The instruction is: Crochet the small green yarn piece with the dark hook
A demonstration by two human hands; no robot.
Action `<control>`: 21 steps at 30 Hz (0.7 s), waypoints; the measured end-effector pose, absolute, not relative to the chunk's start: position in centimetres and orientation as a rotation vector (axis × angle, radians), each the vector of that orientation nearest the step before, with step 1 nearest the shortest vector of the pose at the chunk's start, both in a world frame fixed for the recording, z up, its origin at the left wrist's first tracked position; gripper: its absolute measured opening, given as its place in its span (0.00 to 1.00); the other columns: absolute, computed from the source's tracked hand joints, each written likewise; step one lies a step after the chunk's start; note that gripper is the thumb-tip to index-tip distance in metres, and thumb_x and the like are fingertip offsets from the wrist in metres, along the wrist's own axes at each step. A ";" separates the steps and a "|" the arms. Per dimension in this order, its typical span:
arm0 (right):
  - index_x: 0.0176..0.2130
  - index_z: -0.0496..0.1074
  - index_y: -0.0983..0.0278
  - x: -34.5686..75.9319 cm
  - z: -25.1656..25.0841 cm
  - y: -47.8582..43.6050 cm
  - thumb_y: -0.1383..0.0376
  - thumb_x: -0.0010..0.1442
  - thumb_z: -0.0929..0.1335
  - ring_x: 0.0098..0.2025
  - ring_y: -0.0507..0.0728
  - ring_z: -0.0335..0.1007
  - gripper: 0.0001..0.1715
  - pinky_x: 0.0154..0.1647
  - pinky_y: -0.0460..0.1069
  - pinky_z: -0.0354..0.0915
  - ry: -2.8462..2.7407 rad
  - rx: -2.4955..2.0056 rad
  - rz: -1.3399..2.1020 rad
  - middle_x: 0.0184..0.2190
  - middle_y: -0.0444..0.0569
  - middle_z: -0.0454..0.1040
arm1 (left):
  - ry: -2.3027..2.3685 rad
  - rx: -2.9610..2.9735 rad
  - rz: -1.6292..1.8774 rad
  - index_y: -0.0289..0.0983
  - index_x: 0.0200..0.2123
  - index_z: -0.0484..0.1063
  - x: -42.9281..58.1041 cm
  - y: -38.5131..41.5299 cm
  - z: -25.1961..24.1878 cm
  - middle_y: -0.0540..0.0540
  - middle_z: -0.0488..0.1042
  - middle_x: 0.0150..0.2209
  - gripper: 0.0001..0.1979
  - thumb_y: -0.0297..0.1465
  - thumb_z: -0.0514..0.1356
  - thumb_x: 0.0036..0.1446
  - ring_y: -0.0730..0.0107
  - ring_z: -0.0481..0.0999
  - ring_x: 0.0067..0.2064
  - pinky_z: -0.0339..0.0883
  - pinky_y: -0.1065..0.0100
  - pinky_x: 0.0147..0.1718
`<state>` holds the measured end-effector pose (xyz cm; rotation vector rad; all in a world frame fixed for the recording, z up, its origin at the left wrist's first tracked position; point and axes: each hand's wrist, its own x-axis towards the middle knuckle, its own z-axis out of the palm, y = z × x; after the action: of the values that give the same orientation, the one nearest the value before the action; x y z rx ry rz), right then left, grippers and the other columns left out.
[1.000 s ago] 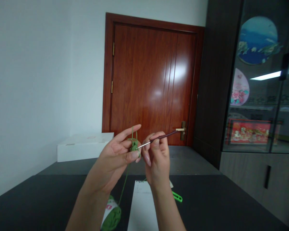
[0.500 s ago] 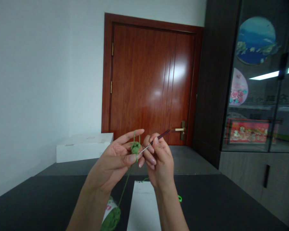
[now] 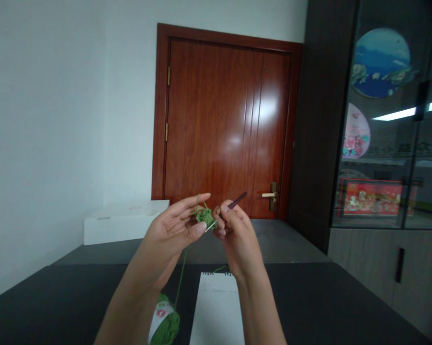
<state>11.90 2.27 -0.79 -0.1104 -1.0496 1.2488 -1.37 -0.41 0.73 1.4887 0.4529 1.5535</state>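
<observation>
Head view, so start at the hands. What have they got?

The left hand (image 3: 165, 231) is raised with its palm toward the camera and its fingers loosely spread, pinching a small green crochet piece (image 3: 204, 216) between thumb and fingers. The right hand (image 3: 238, 235) is closed narrowly around a crochet hook (image 3: 235, 205). Its dark handle points up and away, and its thin metal end meets the piece.

Is the hook through a stitch?

I can't tell. The fingers block the view, and the work is too small to read.

What could go wrong from here?

I'd say the thin end is the risk: a slight twist could let a loop slide off and loosen the stitch. A yarn strand (image 3: 180, 280) also runs down from the piece to a ball of yarn (image 3: 164, 326). If it snagged on the ball or a wrist, the sudden pull could drag the piece out of the pinch.

And the piece itself?

It's a small, lumpy green round with a loose loop standing up from it, held above and slightly left of the notepad (image 3: 218, 311).

What's around the notepad?

The ball sits just left of it on the dark table (image 3: 58, 287). Farther off are a white box (image 3: 122, 226) to its left and a reddish-brown wooden door (image 3: 219, 120) straight beyond it.
</observation>
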 end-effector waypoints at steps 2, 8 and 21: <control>0.28 0.64 0.64 12.2 -0.8 2.3 0.59 0.57 0.73 0.21 0.46 0.52 0.16 0.23 0.42 0.48 -1.086 -0.133 1.246 0.20 0.38 0.63 | 0.465 1.496 1.539 0.35 0.53 0.77 -1.5 -0.4 0.7 0.41 0.81 0.45 0.24 0.28 0.71 0.52 0.66 0.78 0.46 0.70 0.69 0.47; 0.28 0.65 0.64 12.8 -0.8 2.4 0.59 0.56 0.73 0.20 0.46 0.51 0.15 0.21 0.43 0.44 -1.157 -0.176 1.243 0.20 0.38 0.63 | 0.477 1.501 1.518 0.35 0.52 0.77 -1.5 -0.4 0.7 0.43 0.81 0.41 0.24 0.25 0.72 0.49 0.68 0.78 0.43 0.70 0.71 0.44; 0.33 0.62 0.60 11.2 -1.0 2.2 0.61 0.62 0.71 0.27 0.49 0.60 0.13 0.28 0.45 0.55 -1.185 0.025 1.005 0.26 0.38 0.67 | 0.372 1.532 1.661 0.38 0.63 0.65 -0.8 -1.1 0.9 0.47 0.78 0.33 0.36 0.23 0.70 0.51 0.68 0.77 0.37 0.71 0.68 0.40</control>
<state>11.25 2.24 -1.00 0.0249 -1.1854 1.0054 -0.82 -1.07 0.95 1.5321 0.3721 1.6614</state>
